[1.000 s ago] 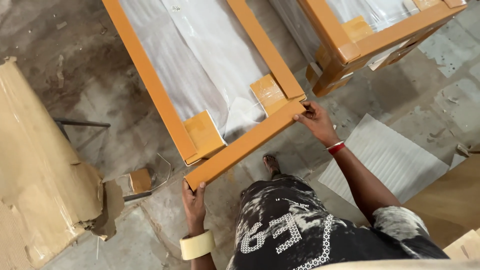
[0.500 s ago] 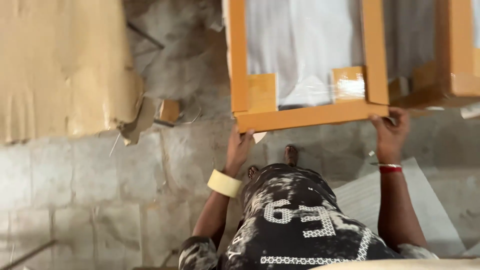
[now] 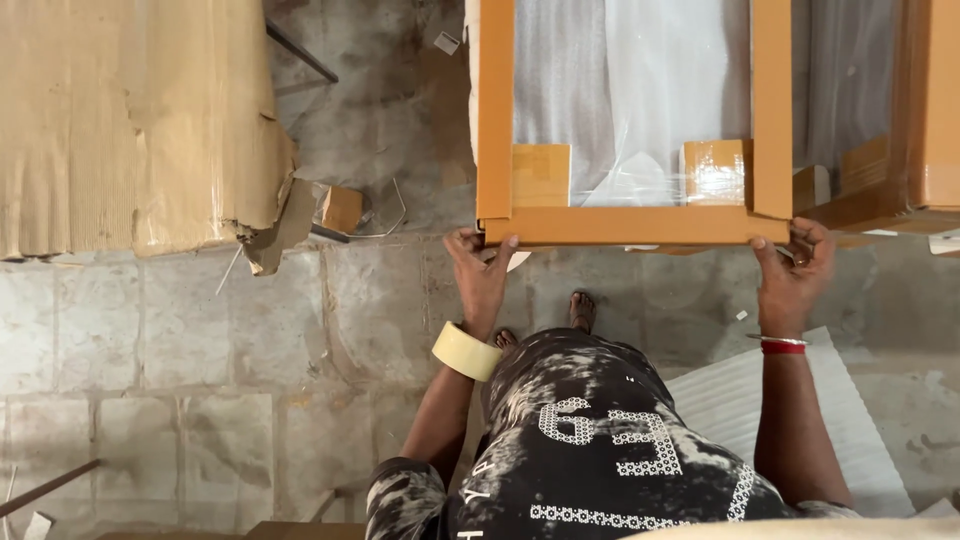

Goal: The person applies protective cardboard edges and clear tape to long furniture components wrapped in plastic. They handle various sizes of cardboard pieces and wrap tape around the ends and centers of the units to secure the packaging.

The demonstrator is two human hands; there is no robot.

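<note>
Two hands grip the near rail of an orange-brown framed panel (image 3: pixel 630 224) wrapped in clear plastic over white foam. That panel is the landmark. Far left of it, a big sheet of crumpled corrugated cardboard (image 3: pixel 130 120) lies on the stone floor (image 3: pixel 180 350). Between the cardboard and the panel sits a small brown box scrap (image 3: pixel 342 208) with a thin wire loop next to it. Left hand (image 3: pixel 480 275) is at the panel's near-left corner, fingers clamped on the rail's edge, thumb up on the face. A roll of beige tape (image 3: pixel 466 351) rides on that wrist like a bangle. Below the panel's near rail, bare toes (image 3: pixel 582 308) show on the floor, above a black-and-white patterned shirt (image 3: pixel 590 440). Right hand (image 3: pixel 795 270) is at the panel's near-right corner, fingers curled shut round the rail end; a red and silver bangle (image 3: pixel 782 344) on the wrist. Under that arm, a white ribbed foam sheet (image 3: pixel 730 400) lies on the floor. Right of the panel, a second wrapped orange frame (image 3: pixel 925 110) touches or nearly touches it, hard to tell which.
</note>
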